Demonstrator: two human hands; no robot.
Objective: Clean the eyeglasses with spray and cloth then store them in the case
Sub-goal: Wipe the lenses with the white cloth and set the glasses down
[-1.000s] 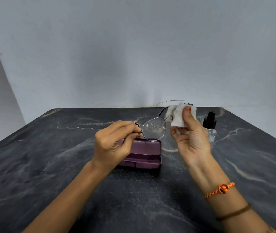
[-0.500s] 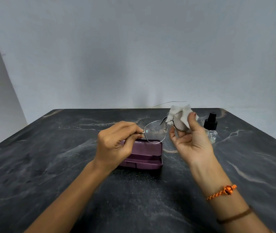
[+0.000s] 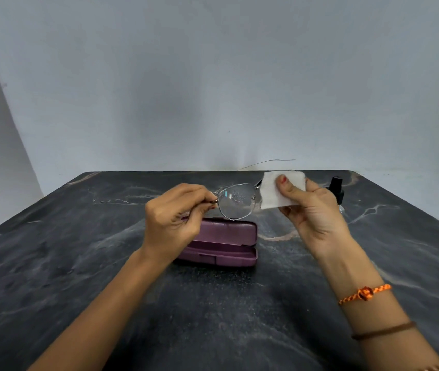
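Thin metal-framed eyeglasses [image 3: 235,201] hang above the table, with spray droplets on the visible left lens. My left hand [image 3: 175,223] pinches the frame at its left hinge. My right hand [image 3: 312,210] holds a white cloth [image 3: 280,190] folded around the right lens, thumb pressed on the cloth; that lens is hidden. A purple glasses case [image 3: 223,241] lies shut on the table just below the glasses. The spray bottle [image 3: 336,190] with a black cap stands behind my right hand, mostly hidden.
The dark marbled table [image 3: 79,263] ends at a pale wall behind. A thin wire [image 3: 266,163] runs along the table's far edge.
The cloth has spread flat over the right lens, with my right thumb now on top of it. The glasses have tilted slightly; my left hand keeps its pinch.
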